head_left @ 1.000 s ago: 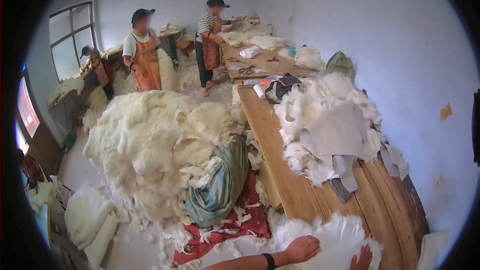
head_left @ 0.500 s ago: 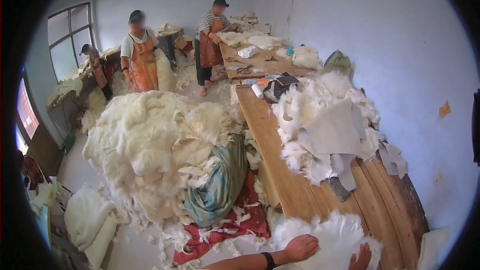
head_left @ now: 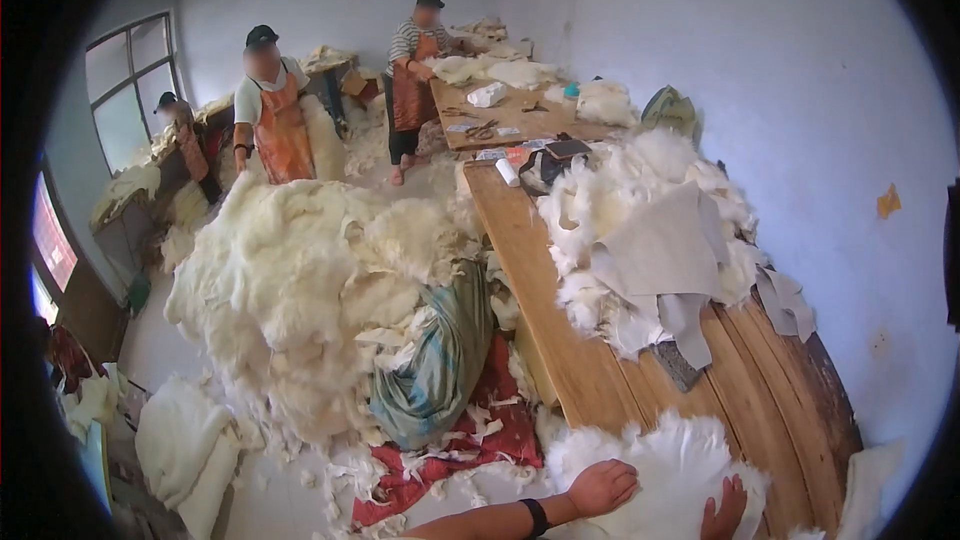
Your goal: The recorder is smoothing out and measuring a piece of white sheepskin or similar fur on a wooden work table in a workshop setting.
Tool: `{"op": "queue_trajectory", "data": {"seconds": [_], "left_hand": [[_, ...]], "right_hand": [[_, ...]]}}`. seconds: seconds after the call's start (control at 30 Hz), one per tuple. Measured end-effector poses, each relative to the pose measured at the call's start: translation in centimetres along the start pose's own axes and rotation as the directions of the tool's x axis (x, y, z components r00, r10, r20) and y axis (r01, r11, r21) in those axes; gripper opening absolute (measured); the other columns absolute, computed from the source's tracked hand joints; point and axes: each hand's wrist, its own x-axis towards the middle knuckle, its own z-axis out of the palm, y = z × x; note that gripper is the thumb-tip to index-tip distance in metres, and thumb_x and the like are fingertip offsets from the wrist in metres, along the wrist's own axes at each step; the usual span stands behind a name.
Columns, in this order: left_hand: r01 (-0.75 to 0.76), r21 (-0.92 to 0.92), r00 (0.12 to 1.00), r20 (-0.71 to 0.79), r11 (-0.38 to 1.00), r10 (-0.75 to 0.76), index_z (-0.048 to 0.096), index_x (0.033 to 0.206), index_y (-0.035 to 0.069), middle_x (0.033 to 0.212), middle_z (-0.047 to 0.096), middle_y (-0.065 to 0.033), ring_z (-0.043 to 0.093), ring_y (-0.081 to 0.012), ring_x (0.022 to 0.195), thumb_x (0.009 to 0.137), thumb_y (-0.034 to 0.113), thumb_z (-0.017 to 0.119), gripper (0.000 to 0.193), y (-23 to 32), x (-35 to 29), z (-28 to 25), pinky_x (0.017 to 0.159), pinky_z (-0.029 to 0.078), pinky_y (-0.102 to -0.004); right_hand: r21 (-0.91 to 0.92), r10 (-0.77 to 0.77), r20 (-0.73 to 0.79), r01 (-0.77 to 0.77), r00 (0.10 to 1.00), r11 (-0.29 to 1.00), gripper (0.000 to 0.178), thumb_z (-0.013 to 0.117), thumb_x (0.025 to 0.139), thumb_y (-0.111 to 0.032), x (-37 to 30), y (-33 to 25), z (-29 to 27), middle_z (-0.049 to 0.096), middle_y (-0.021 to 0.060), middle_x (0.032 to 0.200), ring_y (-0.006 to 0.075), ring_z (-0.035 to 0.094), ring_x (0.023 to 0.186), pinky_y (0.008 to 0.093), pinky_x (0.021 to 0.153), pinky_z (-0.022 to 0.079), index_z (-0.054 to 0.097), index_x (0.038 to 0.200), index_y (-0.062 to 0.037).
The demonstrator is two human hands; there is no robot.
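Observation:
A white fur pelt point(head_left: 670, 465) lies fur side up over the near end of the wooden table. On its left part rests my left hand point(head_left: 603, 487), palm down, fingers slightly bent on the fur, with a dark band around the wrist. My right hand point(head_left: 724, 510) touches the pelt's right side, its fingers stretched out and a little apart. The lower part of that hand is cut off by the picture's edge. Neither hand shows anything gripped in it.
Beyond the pelt, a heap of white pelts point(head_left: 650, 240) covers the wooden table point(head_left: 590, 380). A big cream wool pile point(head_left: 290, 290) with a green-blue sack point(head_left: 440, 370) stands left. Farther back are several co-workers, one in an orange apron point(head_left: 283, 135). Scissors point(head_left: 482, 128) lie on the far table.
The whole view has shifted slightly. My left hand still rests on the pelt, and my right hand reaches slightly farther up its right side. The co-worker in the orange apron has moved an arm toward the wool pile.

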Motion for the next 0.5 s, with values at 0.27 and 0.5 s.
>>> {"op": "queue_trajectory", "data": {"seconds": [0.27,0.5], "left_hand": [[0.000,-0.004,1.000,-0.019,1.000,0.000,0.059,0.086,0.005,0.093,0.060,-0.0075,0.058,-0.0243,0.086,0.081,0.015,0.065,0.013,0.45,0.41,-0.45,0.075,0.049,-0.0325],[0.008,0.012,1.000,-0.005,1.000,-0.008,0.061,0.088,0.006,0.095,0.061,-0.0069,0.059,-0.0230,0.085,0.080,0.014,0.067,0.013,0.27,0.11,-0.01,0.074,0.050,-0.0321]], "right_hand": [[0.173,0.078,0.039,-0.084,0.996,0.981,0.055,0.053,0.085,-0.019,-0.31,-0.51,0.09,0.037,0.0261,0.141,0.0418,0.033,0.131,0.0549,0.110,0.019,0.041,0.134,0.0038],[0.186,0.065,0.069,-0.077,0.995,0.980,0.056,0.052,0.086,-0.019,-0.16,-0.44,-0.38,0.034,0.0276,0.142,0.0421,0.030,0.134,0.0547,0.110,0.017,0.039,0.135,0.0043]]}}
